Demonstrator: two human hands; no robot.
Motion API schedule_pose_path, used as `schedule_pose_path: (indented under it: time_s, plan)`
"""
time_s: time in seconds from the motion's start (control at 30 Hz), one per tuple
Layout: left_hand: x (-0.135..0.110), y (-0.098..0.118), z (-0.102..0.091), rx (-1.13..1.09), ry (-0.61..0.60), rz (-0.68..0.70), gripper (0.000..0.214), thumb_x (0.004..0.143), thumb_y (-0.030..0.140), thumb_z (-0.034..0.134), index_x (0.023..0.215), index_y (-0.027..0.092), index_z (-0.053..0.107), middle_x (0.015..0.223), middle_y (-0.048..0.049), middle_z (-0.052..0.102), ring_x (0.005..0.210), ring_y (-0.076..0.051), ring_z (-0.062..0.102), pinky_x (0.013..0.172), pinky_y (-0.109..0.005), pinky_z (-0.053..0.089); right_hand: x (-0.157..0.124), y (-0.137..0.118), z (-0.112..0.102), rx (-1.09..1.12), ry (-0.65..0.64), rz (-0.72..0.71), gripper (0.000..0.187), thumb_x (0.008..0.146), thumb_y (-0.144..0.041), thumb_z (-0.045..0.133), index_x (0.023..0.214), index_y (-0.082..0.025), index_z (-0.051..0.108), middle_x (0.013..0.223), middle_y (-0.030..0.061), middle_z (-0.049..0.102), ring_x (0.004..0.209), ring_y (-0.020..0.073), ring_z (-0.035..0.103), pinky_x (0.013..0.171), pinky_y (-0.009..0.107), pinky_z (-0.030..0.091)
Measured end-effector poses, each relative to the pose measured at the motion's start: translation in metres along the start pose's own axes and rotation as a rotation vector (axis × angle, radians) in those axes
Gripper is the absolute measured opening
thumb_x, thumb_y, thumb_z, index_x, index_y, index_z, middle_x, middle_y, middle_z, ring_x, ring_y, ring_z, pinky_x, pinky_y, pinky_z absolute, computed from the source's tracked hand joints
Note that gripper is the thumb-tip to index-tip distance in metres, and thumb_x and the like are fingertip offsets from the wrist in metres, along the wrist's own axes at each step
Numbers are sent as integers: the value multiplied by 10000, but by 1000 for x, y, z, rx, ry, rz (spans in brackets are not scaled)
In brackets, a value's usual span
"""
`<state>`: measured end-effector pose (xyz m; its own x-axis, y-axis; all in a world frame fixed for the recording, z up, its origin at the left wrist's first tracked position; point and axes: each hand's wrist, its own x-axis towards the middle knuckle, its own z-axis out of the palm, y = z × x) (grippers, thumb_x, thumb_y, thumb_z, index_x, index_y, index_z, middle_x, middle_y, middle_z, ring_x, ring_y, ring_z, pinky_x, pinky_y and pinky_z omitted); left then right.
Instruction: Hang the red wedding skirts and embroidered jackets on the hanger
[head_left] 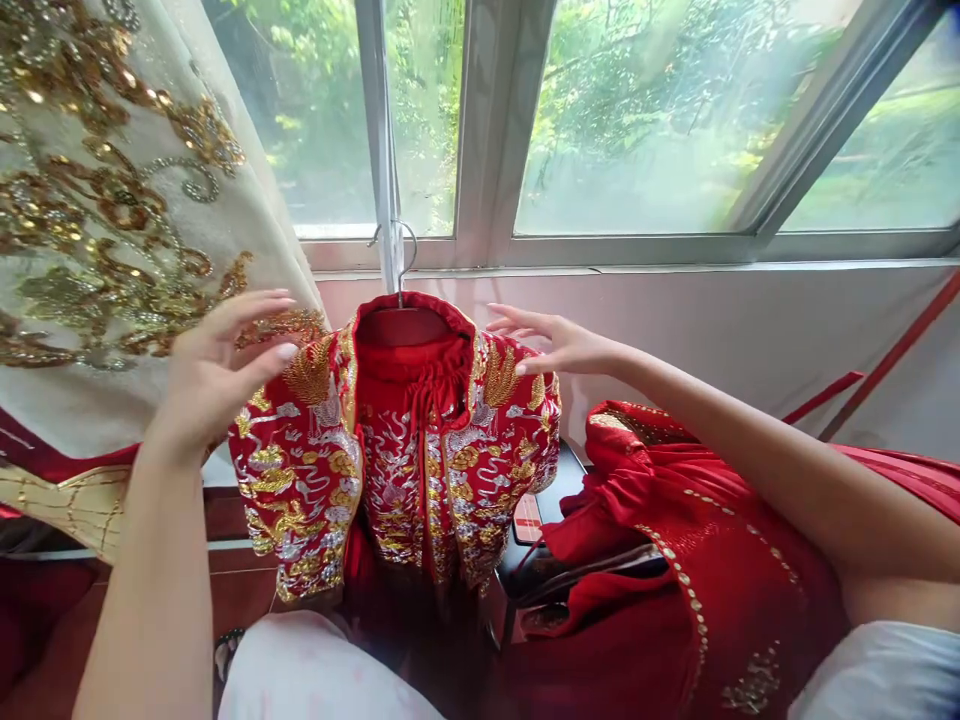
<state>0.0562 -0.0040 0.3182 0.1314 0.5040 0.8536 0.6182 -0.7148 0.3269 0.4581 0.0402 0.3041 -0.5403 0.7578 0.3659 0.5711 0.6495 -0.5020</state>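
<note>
A red jacket with gold and silver embroidery hangs in front of me on a hanger with a metal hook. Its front is parted, and a gathered red inner garment shows inside the collar. My left hand is at the jacket's left shoulder, thumb and fingers apart. On the other side, my right hand reaches over the right shoulder with fingers stretched out. Neither hand grips cloth. Whether the fingertips touch the jacket I cannot tell.
A cream cloth with gold sequins hangs at the left. On the right, red garments with gold trim lie heaped over a dark surface. Behind the jacket are a window frame and a pale wall.
</note>
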Motion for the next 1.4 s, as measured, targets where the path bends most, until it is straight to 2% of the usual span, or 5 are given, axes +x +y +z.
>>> schedule_pose_path:
  time_s: [0.13,0.6,0.9,1.2,1.4]
  plan:
    - [15,-15,4,98,-497,-174,654,689,549,610,1238,198,558,1233,-67,626,1091,-269,600,941,-421,469,8,-10,29,-309,31,-146,856,767,-468,648,1486,-192,274,1419,143,459,1256,297,469,1038,483,373]
    - [27,-58,8,-380,-971,-665,547,730,692,527,873,194,704,829,-81,714,791,-240,662,720,-354,544,35,-17,27,-38,-39,57,523,736,-591,579,932,-112,660,838,68,705,765,227,636,663,291,472]
    - [1,-59,27,-449,-819,-597,581,589,600,717,976,168,680,934,-76,717,779,-234,658,742,-357,534,24,17,19,-75,112,28,524,792,-576,554,1059,-132,635,1003,86,692,871,248,630,744,326,479]
    - [-5,21,84,460,-65,-419,493,819,539,529,1112,148,599,1122,-148,648,1123,-325,538,995,-488,355,39,-34,80,-396,562,304,497,844,-616,450,1027,-185,619,862,104,667,752,246,577,676,366,428]
    - [-52,14,103,405,90,-322,661,821,528,521,1355,165,380,1429,-176,399,1356,-340,297,1105,-520,195,21,-54,83,-605,498,-13,539,893,-415,459,1379,-191,401,1304,154,514,1196,332,428,967,502,329]
